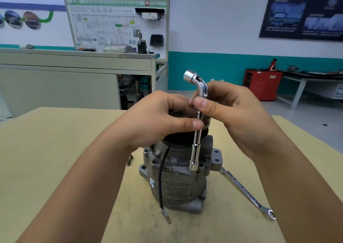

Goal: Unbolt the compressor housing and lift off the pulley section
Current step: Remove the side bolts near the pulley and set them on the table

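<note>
- On the table, the left hand grips the pulley; hold it steady.
- The right hand pinches the wrench; keep it straight on the bolt.

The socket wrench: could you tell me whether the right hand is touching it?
Touching. The head view shows the right hand pinching the socket wrench just below its bend, thumb pressed on the shaft.

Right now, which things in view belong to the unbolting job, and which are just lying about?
In the job: compressor; pulley section, gripped by left hand; L-shaped socket wrench, pinched by right hand, standing on the housing; loose bolt, likely already removed.
Lying about: combination wrench on the table; red tool cabinet and training board behind.
</note>
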The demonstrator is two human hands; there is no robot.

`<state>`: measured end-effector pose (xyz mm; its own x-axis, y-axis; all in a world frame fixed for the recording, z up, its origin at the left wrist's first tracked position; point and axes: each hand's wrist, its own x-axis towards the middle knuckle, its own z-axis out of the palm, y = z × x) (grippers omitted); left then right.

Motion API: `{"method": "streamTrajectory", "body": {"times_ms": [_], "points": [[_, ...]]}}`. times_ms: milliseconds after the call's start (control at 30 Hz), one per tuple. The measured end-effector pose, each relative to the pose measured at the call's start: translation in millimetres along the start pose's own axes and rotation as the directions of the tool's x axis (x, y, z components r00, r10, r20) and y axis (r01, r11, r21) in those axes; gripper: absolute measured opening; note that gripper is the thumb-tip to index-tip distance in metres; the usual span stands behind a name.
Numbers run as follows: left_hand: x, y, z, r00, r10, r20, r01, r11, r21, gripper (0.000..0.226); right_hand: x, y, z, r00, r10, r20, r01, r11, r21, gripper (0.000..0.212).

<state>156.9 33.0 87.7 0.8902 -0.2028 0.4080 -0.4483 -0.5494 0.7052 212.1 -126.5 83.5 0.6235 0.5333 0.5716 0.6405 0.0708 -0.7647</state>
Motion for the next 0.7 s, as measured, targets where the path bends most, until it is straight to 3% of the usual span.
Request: {"method": "streamTrajectory", "body": {"times_ms": [100, 200, 300, 567, 700], "points": [[0, 1, 2, 1.000, -0.005, -0.028, 0.005, 1.000, 0.007, 0.023, 1, -3, 4, 0.997, -0.045, -0.070, 0.051, 0.995, 0.088, 0.016], [0, 3, 5, 0.999, -0.006, -0.047, 0.007, 1.000, 0.025, 0.004, 0, -7, 7, 0.986, -0.125, -0.114, 0.131, 0.990, 0.052, 0.010], [1, 2, 7, 0.996, -0.018, -0.083, 0.020, 1.000, 0.022, 0.008, -2, -10, 8, 0.979, -0.164, -0.122, 0.175, 0.981, 0.084, 0.016], [-2, 2, 3, 1.000, -0.024, -0.007, 0.024, 0.999, -0.048, 0.014, 0, -7, 12, 0.990, -0.112, -0.081, 0.131, 0.953, 0.274, 0.009], [-2, 2, 5, 0.998, -0.053, -0.042, 0.052, 0.998, -0.025, 0.011, -1, -5, 7, 0.991, -0.135, -0.024, 0.136, 0.933, 0.332, 0.013]]}}
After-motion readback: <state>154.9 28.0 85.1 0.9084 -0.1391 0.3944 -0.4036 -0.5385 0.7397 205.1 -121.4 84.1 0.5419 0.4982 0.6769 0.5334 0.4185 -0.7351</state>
